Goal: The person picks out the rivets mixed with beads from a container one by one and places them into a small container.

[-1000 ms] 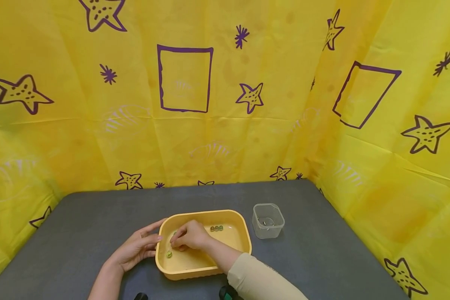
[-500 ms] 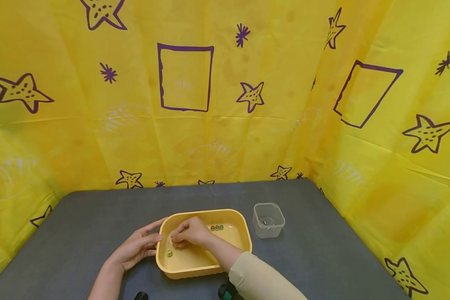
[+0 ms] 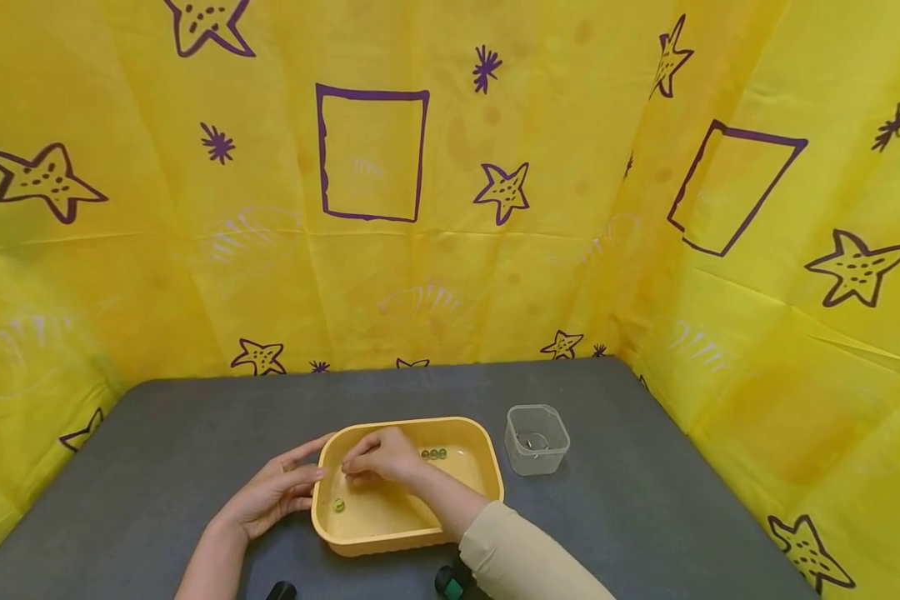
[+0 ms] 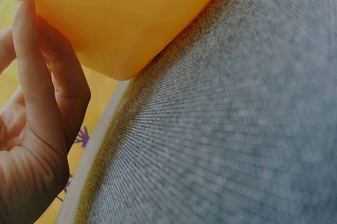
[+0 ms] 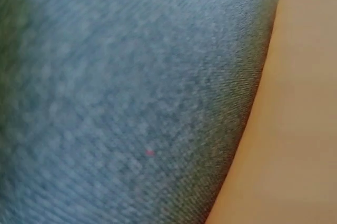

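A yellow tray [image 3: 390,546] with raised walls sits on the dark cloth. My left hand [image 3: 272,492] rests against its left end, with its fingertips [image 4: 26,11] touching the outer wall near the rim in the left wrist view. Reaching into the tray, my right hand [image 3: 386,457] has its fingers bent and its tips low by the left wall; what lies between them is hidden. A greenish marble [image 3: 338,505] lies in the near left corner. Three small marbles [image 3: 434,454] stand in a row along the back wall, beyond the right wrist.
Right of the tray stands a clear plastic box [image 3: 537,440] with small bits or glints inside. Two dark objects, a black one [image 3: 282,591] and one with a green patch [image 3: 451,583], show at the near edge. Yellow patterned curtains [image 3: 450,292] enclose the grey table [image 3: 615,517].
My right fingertips have shifted slightly toward the back of the tray. A green spot beside them a second ago is now hidden. My left hand stays at the tray's left end.
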A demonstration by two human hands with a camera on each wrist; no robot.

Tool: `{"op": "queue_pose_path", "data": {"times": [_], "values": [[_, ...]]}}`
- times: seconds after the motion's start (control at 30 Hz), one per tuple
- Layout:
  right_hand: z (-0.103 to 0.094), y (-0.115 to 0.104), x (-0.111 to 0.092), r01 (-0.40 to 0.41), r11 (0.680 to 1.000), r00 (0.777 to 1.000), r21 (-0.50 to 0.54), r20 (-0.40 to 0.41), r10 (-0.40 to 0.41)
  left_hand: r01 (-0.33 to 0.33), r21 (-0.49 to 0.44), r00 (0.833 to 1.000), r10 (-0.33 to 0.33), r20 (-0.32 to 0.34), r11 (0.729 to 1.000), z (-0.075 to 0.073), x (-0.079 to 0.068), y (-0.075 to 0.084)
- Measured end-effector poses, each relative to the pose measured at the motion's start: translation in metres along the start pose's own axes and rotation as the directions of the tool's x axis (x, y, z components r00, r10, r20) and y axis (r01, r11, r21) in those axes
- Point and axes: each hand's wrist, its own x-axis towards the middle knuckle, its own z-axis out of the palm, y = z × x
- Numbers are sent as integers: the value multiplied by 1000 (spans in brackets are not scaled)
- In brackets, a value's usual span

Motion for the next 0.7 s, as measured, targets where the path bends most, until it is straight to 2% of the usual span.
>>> {"op": "queue_pose_path", "data": {"times": [0.43, 0.7], "values": [[-7, -12, -4, 14, 1000, 1000, 9, 0, -14, -4, -3, 1000, 4, 3, 1000, 0, 0, 1], [-19, -13, -8, 13, 997, 1000, 72, -5, -12, 7, 14, 1000, -7, -21, 1000, -1, 1, -1]]}}
